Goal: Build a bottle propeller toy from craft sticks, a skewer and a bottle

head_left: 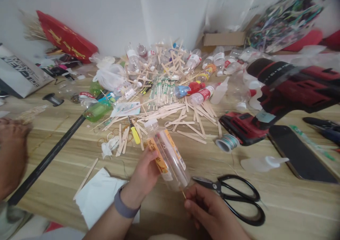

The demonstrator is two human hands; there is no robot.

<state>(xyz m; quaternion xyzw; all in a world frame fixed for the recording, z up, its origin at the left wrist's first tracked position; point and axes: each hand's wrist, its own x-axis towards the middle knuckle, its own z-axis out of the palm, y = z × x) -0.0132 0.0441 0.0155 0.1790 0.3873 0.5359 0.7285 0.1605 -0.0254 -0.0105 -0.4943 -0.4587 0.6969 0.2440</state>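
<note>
A clear plastic bottle (174, 164) with orange label pieces and a white cap lies tilted in front of me, cap end pointing away. My left hand (147, 169) is closed around its left side, thumb on the label. At the bottle's base, my right hand (204, 208) pinches a thin wooden stick (184, 194); how far the stick reaches into or along the bottle is unclear. Black-handled scissors (239, 197) lie just right of my right hand. White paper (99, 194) rests left of my left wrist, and a yellow-handled tool (135, 134) lies beyond the bottle.
Wooden sticks (170, 110) and plastic bottles (203, 94) are heaped toward the wall. A red cordless drill (287, 87), thread spool (227, 142), glue bottle (262, 163) and phone (302, 153) stand or lie at right. Another person's hand (12, 155) is at left, near a black bar (53, 162).
</note>
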